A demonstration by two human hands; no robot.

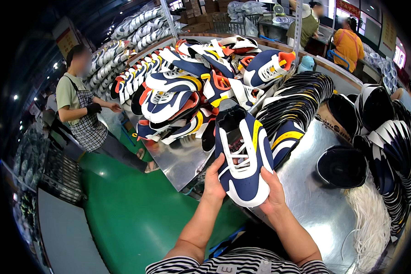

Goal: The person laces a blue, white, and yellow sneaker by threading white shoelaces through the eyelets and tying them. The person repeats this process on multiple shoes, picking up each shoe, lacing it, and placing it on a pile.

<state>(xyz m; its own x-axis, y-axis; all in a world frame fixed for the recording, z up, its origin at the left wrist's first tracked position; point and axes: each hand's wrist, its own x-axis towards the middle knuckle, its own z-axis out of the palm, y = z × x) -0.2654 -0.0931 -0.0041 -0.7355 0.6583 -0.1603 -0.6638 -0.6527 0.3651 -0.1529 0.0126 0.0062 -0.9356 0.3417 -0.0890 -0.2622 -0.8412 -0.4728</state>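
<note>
Between both hands is a navy, white and yellow shoe upper, its toe toward me and its white lace strung across the tongue opening. My left hand grips its left side, thumb along the edge. On the other side my right hand holds it near the toe, fingers mostly hidden underneath. Just beyond it lies a long nested row of flat uppers in navy, black and yellow. A heap of similar laced uppers, some with orange lining, rises at the far left of the bench.
The metal bench carries a dark round bowl-like container and a bundle of white laces at right. More stacked uppers stand along the right edge. A person in a checked apron stands left on the green floor.
</note>
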